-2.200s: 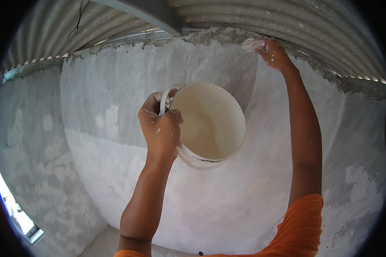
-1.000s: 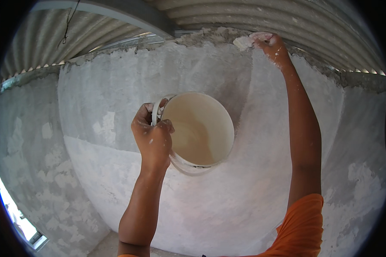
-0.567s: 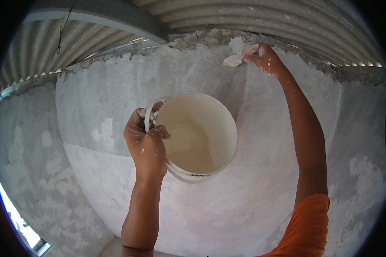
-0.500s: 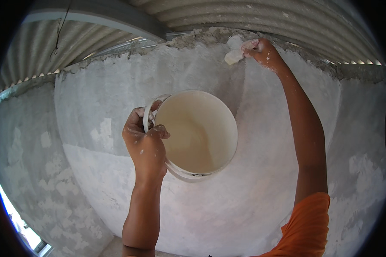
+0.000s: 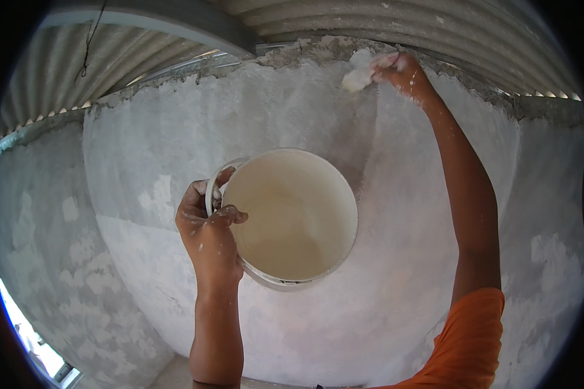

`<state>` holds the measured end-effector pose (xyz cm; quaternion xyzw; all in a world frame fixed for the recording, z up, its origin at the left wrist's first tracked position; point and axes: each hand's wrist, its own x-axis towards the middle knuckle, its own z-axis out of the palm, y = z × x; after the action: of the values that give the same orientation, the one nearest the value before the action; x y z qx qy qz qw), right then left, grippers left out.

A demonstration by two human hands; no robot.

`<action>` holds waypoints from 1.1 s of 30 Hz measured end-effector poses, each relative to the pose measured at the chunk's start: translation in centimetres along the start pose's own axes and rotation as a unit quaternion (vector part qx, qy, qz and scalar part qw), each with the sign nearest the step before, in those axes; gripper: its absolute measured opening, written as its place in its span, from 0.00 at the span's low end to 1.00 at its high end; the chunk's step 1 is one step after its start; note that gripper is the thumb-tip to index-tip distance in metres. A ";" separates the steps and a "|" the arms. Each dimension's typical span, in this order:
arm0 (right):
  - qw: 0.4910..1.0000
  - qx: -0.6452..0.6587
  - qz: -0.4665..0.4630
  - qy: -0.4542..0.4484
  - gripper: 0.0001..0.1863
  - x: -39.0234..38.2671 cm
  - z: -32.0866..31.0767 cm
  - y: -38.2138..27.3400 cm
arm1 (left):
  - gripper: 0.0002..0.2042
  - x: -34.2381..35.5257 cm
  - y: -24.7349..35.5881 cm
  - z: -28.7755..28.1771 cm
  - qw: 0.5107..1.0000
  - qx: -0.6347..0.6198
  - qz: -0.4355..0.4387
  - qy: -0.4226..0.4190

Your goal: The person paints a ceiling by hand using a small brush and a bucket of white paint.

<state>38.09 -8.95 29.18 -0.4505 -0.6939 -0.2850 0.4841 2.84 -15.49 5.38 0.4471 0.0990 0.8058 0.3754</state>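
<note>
My left hand (image 5: 207, 227) grips a white bucket (image 5: 352, 220) at its left side, thumb over the rim and fingers around the looped handle (image 5: 211, 189). Pale, cloudy liquid (image 5: 285, 227) lies inside, and the bucket's mouth tilts toward me. High up at the right, my right hand (image 5: 402, 74) has its fingers closed on a pale sponge-like pad (image 5: 357, 80); its exact kind is hard to make out. The pad is at the top of the grey plastered wall (image 5: 272, 104), just under the rough upper edge. White splashes speckle both hands.
Corrugated roofing (image 5: 383, 23) slopes close above the wall, with a grey beam (image 5: 156, 23) and a hanging wire (image 5: 87, 48) at left. Patchy side walls (image 5: 58, 227) stand on both sides. A bright opening (image 5: 29, 330) shows at the lower left.
The bucket and my left hand have sunk slightly and shifted a little left in view. My right hand and the pad have moved slightly right, still near the wall's top.
</note>
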 end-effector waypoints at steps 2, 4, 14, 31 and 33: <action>0.972 -0.164 0.025 0.166 0.16 0.7 -1.2 -0.8 | 0.14 -0.1 0.0 0.0 1.000 0.003 0.010 0.008; 0.956 -0.194 -0.019 0.218 0.17 1.2 -1.5 0.9 | 0.13 -0.3 0.1 0.2 1.000 0.003 0.013 0.013; 0.995 0.071 -0.033 0.061 0.18 -0.7 -0.1 -0.8 | 0.15 0.1 0.0 -1.3 1.000 0.018 0.017 0.019; 0.969 -0.225 -0.071 0.079 0.27 4.1 -0.4 1.4 | 0.18 0.4 -1.0 -0.4 0.999 0.041 -0.021 0.001; 0.988 -0.152 -0.036 -0.012 0.26 3.7 -0.6 -0.8 | 0.16 0.3 -0.6 -0.8 0.999 0.040 -0.008 0.000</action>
<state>37.15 -8.49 32.86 -0.4969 -0.6640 -0.3992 0.3910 2.45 -14.67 4.83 0.4607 0.1344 0.7984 0.3636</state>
